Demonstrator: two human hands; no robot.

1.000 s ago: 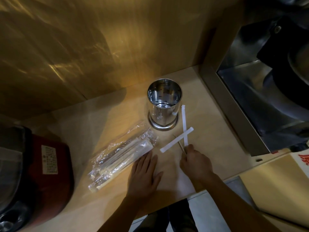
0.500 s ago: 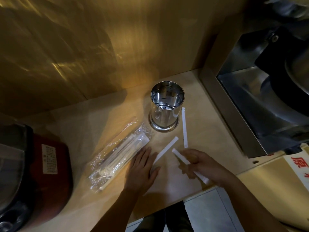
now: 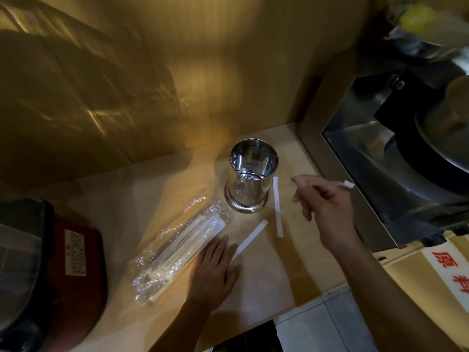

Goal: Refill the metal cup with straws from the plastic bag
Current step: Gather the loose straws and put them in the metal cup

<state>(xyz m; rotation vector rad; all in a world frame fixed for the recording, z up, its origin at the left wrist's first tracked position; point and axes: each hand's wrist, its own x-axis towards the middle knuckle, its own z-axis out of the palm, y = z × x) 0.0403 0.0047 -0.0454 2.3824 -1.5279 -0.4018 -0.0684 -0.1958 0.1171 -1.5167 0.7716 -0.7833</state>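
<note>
The shiny metal cup stands upright on the wooden counter, with no straws showing inside. To its lower left lies the clear plastic bag with several wrapped straws in it. Two loose white wrapped straws rest on the counter: one just right of the cup, another slanting toward my left hand. My left hand lies flat on the counter, its fingers over that straw's lower end. My right hand hovers right of the cup, pinching a wrapped straw whose white end sticks out to the right.
A steel machine housing walls the counter's right side. A red and black appliance stands at the left. The wooden wall rises just behind the cup. A panel with red characters sits at lower right.
My right hand picked a straw off the counter and rose up and right, beside the cup. My left hand stayed flat on the counter.
</note>
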